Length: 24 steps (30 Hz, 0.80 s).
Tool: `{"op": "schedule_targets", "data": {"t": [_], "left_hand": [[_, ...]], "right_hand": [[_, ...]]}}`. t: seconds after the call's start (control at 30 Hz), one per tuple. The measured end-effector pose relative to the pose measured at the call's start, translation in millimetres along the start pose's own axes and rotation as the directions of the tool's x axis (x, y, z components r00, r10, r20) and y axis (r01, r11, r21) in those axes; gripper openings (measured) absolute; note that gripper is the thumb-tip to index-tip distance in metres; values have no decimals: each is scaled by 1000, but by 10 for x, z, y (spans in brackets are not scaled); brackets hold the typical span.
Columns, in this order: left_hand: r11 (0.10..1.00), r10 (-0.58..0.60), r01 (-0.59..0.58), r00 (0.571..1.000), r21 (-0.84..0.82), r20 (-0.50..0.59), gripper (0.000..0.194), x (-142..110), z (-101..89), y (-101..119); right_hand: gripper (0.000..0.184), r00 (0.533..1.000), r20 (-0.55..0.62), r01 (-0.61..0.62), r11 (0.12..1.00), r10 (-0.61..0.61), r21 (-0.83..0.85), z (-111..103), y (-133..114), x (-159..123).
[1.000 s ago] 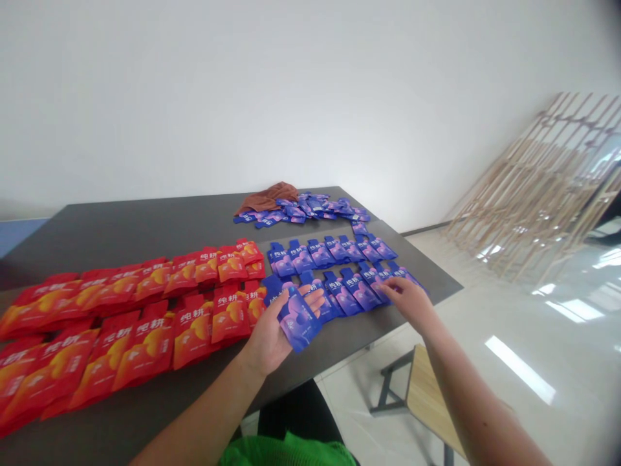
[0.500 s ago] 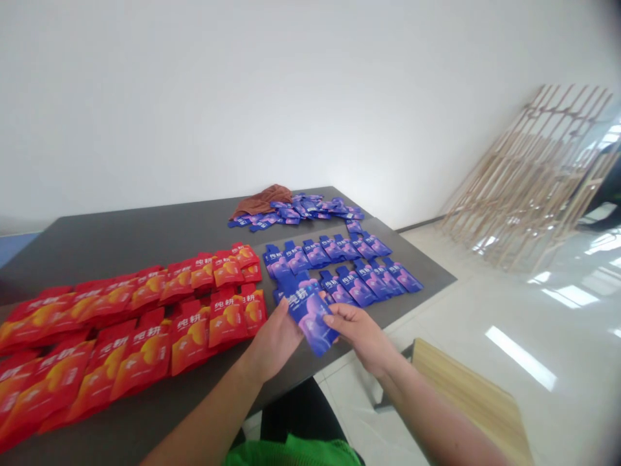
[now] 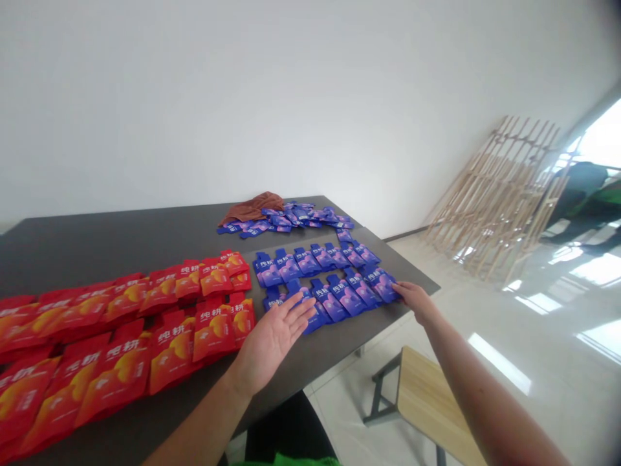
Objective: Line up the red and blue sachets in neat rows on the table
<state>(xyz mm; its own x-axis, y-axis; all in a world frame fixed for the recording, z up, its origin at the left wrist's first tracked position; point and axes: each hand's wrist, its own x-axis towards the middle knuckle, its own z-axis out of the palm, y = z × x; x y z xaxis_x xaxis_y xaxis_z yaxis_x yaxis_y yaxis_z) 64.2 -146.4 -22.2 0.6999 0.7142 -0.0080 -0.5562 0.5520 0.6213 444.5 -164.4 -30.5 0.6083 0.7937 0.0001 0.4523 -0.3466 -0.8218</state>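
My right hand reaches to the right end of the front row, fingers closed on the edge of the last blue pouch, which has pink-purple fruit on it. My left hand hangs palm up with fingers stretched out, holding nothing, in front of the left end of that row. Partly behind its fingers lies another blue pouch. More blue pouches overlap in a back row. To the left, red pouches with orange fruit lie in two overlapping rows.
On the dark table, a heap of blue pouches lies beside a brown cloth. A wooden stool stands by the table's right edge. Wooden racks lean against the wall. A person is at the far right.
The blue pouch held between both hands has been let go at the front row's left part. My left hand has opened; my right hand has moved right to the end pouch. The view has shifted.
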Motion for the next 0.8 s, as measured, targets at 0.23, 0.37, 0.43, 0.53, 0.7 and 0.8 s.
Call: {"op": "schedule_targets", "data": {"t": [0.23, 0.37, 0.43, 0.53, 0.7, 0.8], "left_hand": [[1000, 1, -1, 1000, 16, -25, 57, 7, -31, -2], [999, 1, 0, 1000, 45, -18, 54, -13, -45, -40], [995, -9, 12, 999, 95, -32, 50, -58, 10, -40], [964, -61, 81, 994, 251, -88, 49, -131, 184, 37], [757, 52, 147, 958, 636, -283, 55, 109, 266, 494], [402, 337, 171, 886, 900, -319, 53, 569, -59, 975]], "right_hand": [[30, 977, -102, 147, 940, -186, -308, 84, 198, 72], [43, 930, -133, 279, 894, -342, -351, 145, 154, -42], [45, 907, -108, 354, 875, -408, -330, 254, 94, -153], [40, 838, -44, 519, 820, -543, -242, 528, -21, -406], [26, 615, -56, 767, 613, -787, -189, 1105, -177, -954], [27, 569, -83, 792, 572, -818, -211, 1360, -213, -1168]]}}
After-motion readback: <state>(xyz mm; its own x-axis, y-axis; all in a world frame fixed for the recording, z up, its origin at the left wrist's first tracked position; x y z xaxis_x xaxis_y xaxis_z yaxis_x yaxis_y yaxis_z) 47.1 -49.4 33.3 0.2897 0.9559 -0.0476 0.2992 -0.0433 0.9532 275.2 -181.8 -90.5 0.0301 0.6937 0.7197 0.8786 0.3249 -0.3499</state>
